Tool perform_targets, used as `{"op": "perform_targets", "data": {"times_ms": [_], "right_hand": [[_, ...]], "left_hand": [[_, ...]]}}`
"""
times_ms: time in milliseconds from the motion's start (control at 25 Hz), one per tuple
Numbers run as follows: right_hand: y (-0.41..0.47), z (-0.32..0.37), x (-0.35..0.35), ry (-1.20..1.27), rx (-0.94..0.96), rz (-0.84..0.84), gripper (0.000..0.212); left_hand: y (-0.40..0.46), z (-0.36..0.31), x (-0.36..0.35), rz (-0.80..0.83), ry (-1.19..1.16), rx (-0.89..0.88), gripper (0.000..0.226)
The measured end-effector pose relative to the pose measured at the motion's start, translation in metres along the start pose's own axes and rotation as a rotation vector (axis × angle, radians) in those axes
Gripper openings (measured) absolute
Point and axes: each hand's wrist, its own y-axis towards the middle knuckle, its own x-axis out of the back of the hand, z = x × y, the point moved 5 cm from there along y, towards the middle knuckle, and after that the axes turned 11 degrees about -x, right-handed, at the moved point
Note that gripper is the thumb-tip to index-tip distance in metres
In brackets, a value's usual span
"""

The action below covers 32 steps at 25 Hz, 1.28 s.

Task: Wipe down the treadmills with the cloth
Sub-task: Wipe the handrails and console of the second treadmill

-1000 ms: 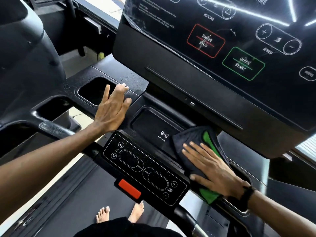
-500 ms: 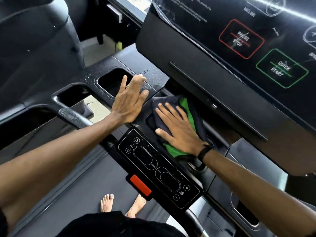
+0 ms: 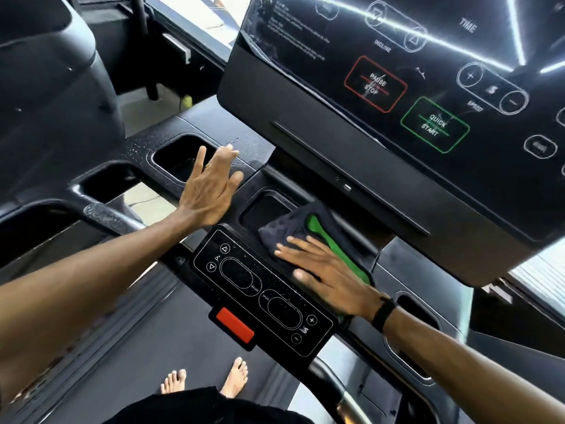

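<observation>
Dark cloth (image 3: 284, 228) with a bright green inner layer showing along its right fold, bunched and creased, lying on the treadmill console (image 3: 397, 264) at the right edge of the recessed centre tray (image 3: 263, 206), just behind the control panel (image 3: 263, 289). Pressed flat under the right hand (image 3: 327, 276), fingers (image 3: 298, 240) straight and spread wide, not curled round the fabric; thumb toward the panel's rear edge. Black band on the right wrist.

Left hand (image 3: 211, 185) flat on the console's left part, at the right rim of the left cup holder (image 3: 174, 157); fingers straight and close together, holding nothing; ring on one finger. Water droplets scattered on the console surface near that rim and on the left handrail (image 3: 107, 215).

Control panel black, with white-outlined incline and speed buttons and a red tab (image 3: 234, 325) at its front edge. Glossy black display (image 3: 412, 87) above, tilted, marked with a red PAUSE/STOP box and a green QUICK START box; ceiling light strips reflected in it. Second cup holder (image 3: 412, 338) at the console's right, partly behind the right forearm.

Bare feet (image 3: 234, 377) on the dark treadmill belt (image 3: 153, 347) below.
</observation>
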Motion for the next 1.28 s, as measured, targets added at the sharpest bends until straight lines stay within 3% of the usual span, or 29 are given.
{"op": "perform_targets", "data": {"times_ms": [160, 320, 480, 640, 880, 1120, 1280], "right_hand": [[-0.062, -0.034, 0.01, 0.065, -0.092, -0.13, 0.041], [-0.061, -0.059, 0.016, -0.289, -0.129, -0.081, 0.063], [-0.015, -0.066, 0.021, -0.387, -0.226, -0.059, 0.078], [0.049, -0.045, 0.02, -0.508, -0.102, -0.037, 0.075], [0.148, 0.013, 0.003, -0.43, -0.086, -0.053, 0.07], [0.072, 0.038, -0.019, -0.236, 0.074, 0.076, 0.058], [-0.002, 0.007, -0.009, -0.411, 0.066, 0.126, 0.066]], "left_hand": [[0.0, -0.002, -0.001, 0.006, 0.02, -0.028, 0.052], [0.001, -0.004, -0.002, 0.023, 0.02, -0.046, 0.057], [0.001, -0.002, -0.002, -0.001, 0.029, -0.047, 0.063], [0.003, 0.001, -0.002, -0.033, -0.048, 0.021, 0.061], [0.004, 0.0, 0.011, -0.119, -0.239, 0.138, 0.064], [-0.002, -0.015, 0.024, -0.091, -0.367, 0.144, 0.054], [0.0, -0.012, 0.022, -0.084, -0.254, 0.128, 0.052]]}}
